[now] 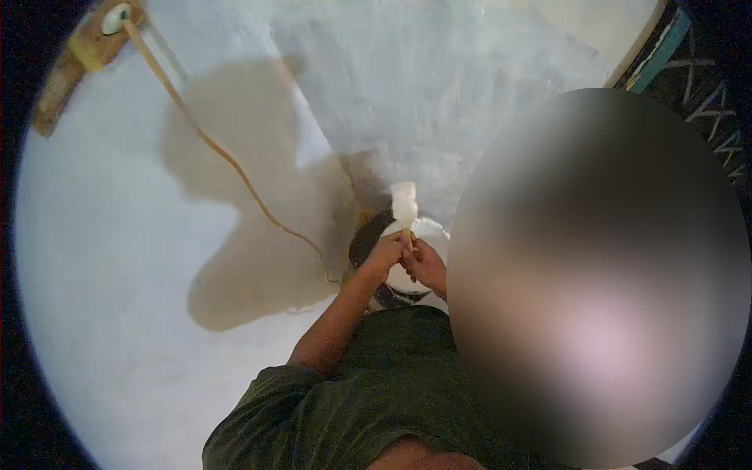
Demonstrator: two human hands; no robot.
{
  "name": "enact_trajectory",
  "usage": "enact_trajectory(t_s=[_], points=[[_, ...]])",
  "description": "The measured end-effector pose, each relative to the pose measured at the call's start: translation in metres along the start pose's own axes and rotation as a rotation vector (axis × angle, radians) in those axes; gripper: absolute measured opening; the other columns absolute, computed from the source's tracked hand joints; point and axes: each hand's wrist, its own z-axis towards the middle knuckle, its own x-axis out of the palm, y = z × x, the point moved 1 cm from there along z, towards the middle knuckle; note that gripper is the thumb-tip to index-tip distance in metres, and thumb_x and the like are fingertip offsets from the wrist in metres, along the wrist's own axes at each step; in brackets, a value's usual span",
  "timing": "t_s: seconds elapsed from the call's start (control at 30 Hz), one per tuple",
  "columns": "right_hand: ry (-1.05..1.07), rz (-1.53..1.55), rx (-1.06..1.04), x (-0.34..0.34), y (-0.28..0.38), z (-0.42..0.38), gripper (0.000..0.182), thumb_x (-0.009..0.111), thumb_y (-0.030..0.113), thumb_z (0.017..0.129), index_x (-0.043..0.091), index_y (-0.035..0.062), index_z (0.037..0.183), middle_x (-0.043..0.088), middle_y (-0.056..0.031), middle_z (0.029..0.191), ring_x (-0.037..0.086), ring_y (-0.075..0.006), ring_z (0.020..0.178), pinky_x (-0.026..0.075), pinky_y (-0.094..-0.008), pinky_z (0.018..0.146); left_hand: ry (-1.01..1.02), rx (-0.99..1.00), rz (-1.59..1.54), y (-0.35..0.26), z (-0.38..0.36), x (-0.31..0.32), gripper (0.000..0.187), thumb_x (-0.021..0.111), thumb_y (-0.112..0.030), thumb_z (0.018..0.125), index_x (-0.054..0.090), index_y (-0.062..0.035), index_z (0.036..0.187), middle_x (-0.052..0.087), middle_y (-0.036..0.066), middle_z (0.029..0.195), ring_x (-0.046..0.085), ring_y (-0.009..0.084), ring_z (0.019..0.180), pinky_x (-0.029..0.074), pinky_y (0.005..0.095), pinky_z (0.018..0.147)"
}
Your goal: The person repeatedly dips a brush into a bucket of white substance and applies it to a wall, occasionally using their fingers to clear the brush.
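Note:
A paintbrush (404,205) with a white-coated head points up, away from my body, over a bucket of white paint (401,280). My left hand (385,255) is closed around its light-coloured handle. From the other side, my right hand (426,266) also closes on the handle's lower end, its fingers curled and close to the left ones. White paint lines the bucket's rim. Part of the bucket is hidden by my hands and forearms.
A pale wall (102,251) carries a brown cord (227,157) running down from a white fitting (117,19) on a wooden board (59,98). A grey painted surface (407,94) lies beyond the bucket. A large blurred oval covers the right side.

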Motion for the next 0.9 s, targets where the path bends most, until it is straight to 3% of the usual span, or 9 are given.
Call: enact_trajectory(t_s=[0.13,0.3,0.37,0.43,0.63,0.7,0.77,0.83,0.9], points=[[0.057,0.311,0.157,0.010,-0.008,-0.010,0.041,0.045,0.042,0.092,0.051,0.0048,0.109,0.041,0.0007,0.060,0.039,-0.0077,0.051,0.034,-0.0247,0.044,-0.130,-0.025,0.015,0.024,-0.008,-0.022,0.030,0.050,-0.031,0.091,0.060,-0.0035,0.097,0.058,0.007,0.087,0.054,0.0197,0.095,0.043,0.0335,0.083],[-0.001,0.094,0.356,-0.013,-0.088,0.005,0.037,0.046,0.038,0.092,0.060,0.0047,0.099,0.044,0.0002,0.055,0.041,-0.0112,0.047,0.037,-0.0291,0.045,-0.154,-0.280,-0.121,0.093,-0.013,-0.082,0.037,0.053,-0.029,0.088,0.054,-0.0009,0.112,0.057,0.010,0.112,0.056,0.0194,0.099,0.047,0.0336,0.082],[-0.118,-0.761,-0.358,-0.037,-0.182,0.031,0.036,0.048,0.034,0.090,0.064,0.0016,0.087,0.055,-0.0075,0.058,0.050,-0.0184,0.047,0.041,-0.0349,0.047,-0.020,-0.080,0.218,0.073,-0.040,-0.076,0.044,0.054,-0.033,0.087,0.051,-0.0001,0.116,0.055,0.011,0.113,0.055,0.0202,0.102,0.046,0.0330,0.085],[0.020,-0.840,0.003,-0.050,-0.179,0.036,0.026,0.048,0.020,0.080,0.064,0.0065,0.096,0.061,-0.0153,0.066,0.058,-0.0299,0.056,0.046,-0.0445,0.054,-0.062,-0.146,0.105,0.070,-0.043,-0.075,0.051,0.052,-0.041,0.087,0.050,-0.0011,0.118,0.054,0.011,0.116,0.054,0.0209,0.103,0.043,0.0338,0.088],[-0.015,-1.008,0.268,-0.088,-0.281,0.086,0.018,0.052,0.018,0.076,0.066,0.0091,0.084,0.064,-0.0141,0.074,0.064,-0.0274,0.071,0.049,-0.0414,0.062,-0.207,-0.054,0.117,0.082,-0.050,-0.086,0.055,0.031,-0.045,0.095,0.049,0.0021,0.117,0.057,0.014,0.109,0.055,0.0220,0.100,0.042,0.0338,0.085],[-0.190,-0.819,-0.209,-0.105,-0.387,0.125,0.040,0.054,0.036,0.084,0.056,0.0033,0.062,0.052,-0.0081,0.050,0.052,-0.0215,0.041,0.041,-0.0404,0.042,-0.217,-0.068,0.128,0.094,-0.050,-0.091,0.055,0.030,-0.045,0.095,0.050,0.0013,0.118,0.057,0.013,0.109,0.055,0.0219,0.101,0.042,0.0332,0.086],[0.142,-1.445,-0.448,-0.107,-0.362,0.121,0.037,0.056,0.033,0.083,0.053,0.0056,0.058,0.047,-0.0075,0.049,0.048,-0.0206,0.040,0.039,-0.0397,0.038,-0.228,-0.088,0.139,0.100,-0.056,-0.091,0.055,0.030,-0.045,0.095,0.050,0.0006,0.118,0.058,0.013,0.109,0.055,0.0218,0.101,0.042,0.0327,0.086],[-0.081,-0.456,0.374,-0.123,-0.464,0.158,0.030,0.061,0.028,0.081,0.053,0.0059,0.062,0.045,-0.0077,0.052,0.045,-0.0200,0.042,0.036,-0.0384,0.036,-0.229,-0.147,0.090,0.099,-0.061,-0.089,0.056,0.028,-0.047,0.095,0.051,-0.0015,0.118,0.058,0.011,0.112,0.055,0.0213,0.103,0.041,0.0327,0.088],[-0.172,-0.382,0.403,-0.119,-0.474,0.159,0.027,0.062,0.026,0.080,0.053,0.0062,0.064,0.045,-0.0076,0.053,0.044,-0.0197,0.043,0.034,-0.0381,0.036,-0.226,-0.145,0.076,0.108,-0.065,-0.092,0.057,0.028,-0.048,0.094,0.051,-0.0025,0.119,0.058,0.010,0.113,0.054,0.0211,0.104,0.041,0.0331,0.088]])
